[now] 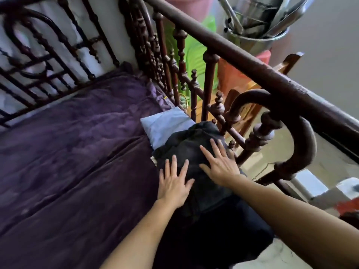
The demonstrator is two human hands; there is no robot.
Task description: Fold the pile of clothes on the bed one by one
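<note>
A dark, almost black garment (196,150) lies bunched at the right edge of the bed, against the wooden rail. My left hand (173,183) rests flat on its near left part, fingers spread. My right hand (220,165) lies flat on its right part, fingers spread and pointing away from me. Neither hand grips the cloth. A pale blue folded piece (165,127) pokes out from under the far side of the dark garment. More dark cloth (223,226) runs from the garment toward me, between my forearms.
A purple bedcover (77,152) spreads over the bed to the left. A dark carved wooden rail (242,61) borders the bed on the right and a headboard (48,55) at the far side. Beyond the rail stand green and orange plastic stools (196,55) and metal pots (258,22).
</note>
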